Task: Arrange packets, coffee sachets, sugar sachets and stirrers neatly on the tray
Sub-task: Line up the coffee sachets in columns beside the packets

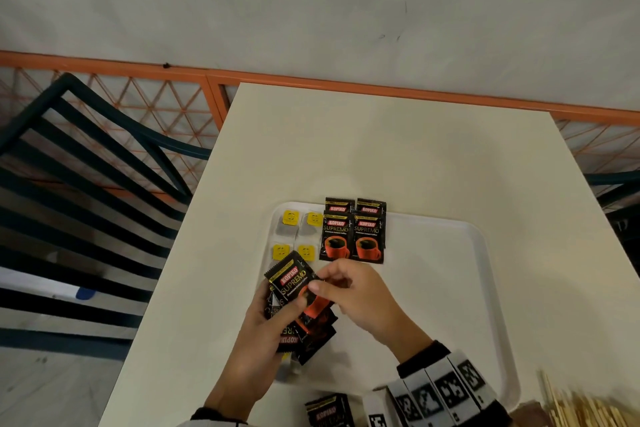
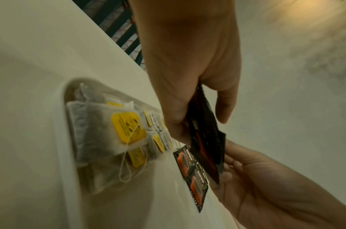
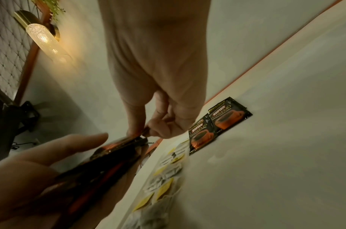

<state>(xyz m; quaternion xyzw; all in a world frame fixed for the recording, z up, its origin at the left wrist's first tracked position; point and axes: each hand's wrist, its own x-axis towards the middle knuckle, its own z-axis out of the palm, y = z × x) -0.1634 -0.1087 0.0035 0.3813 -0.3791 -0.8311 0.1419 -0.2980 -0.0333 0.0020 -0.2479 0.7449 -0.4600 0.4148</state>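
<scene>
My left hand (image 1: 266, 326) grips a fanned stack of black Kopiko coffee sachets (image 1: 304, 319) above the near left part of the white tray (image 1: 481, 288). The right hand (image 1: 320, 284) pinches the edge of the top sachet (image 1: 289, 279) between thumb and forefinger. On the tray's far left lie several tea bags with yellow tags (image 1: 298, 236), and beside them several laid-out coffee sachets (image 1: 353, 236) in overlapping rows. The left wrist view shows the stack (image 2: 205, 139) edge-on below my left hand (image 2: 187, 77), with the tea bags (image 2: 109, 131) nearby. The right wrist view shows the pinch on the stack (image 3: 113, 158).
The tray sits on a cream table (image 1: 381, 149) with its right half bare. Wooden stirrers (image 1: 588, 409) lie at the near right edge. One more coffee sachet (image 1: 329, 411) lies by the near rim. A dark slatted chair (image 1: 86, 184) stands to the left.
</scene>
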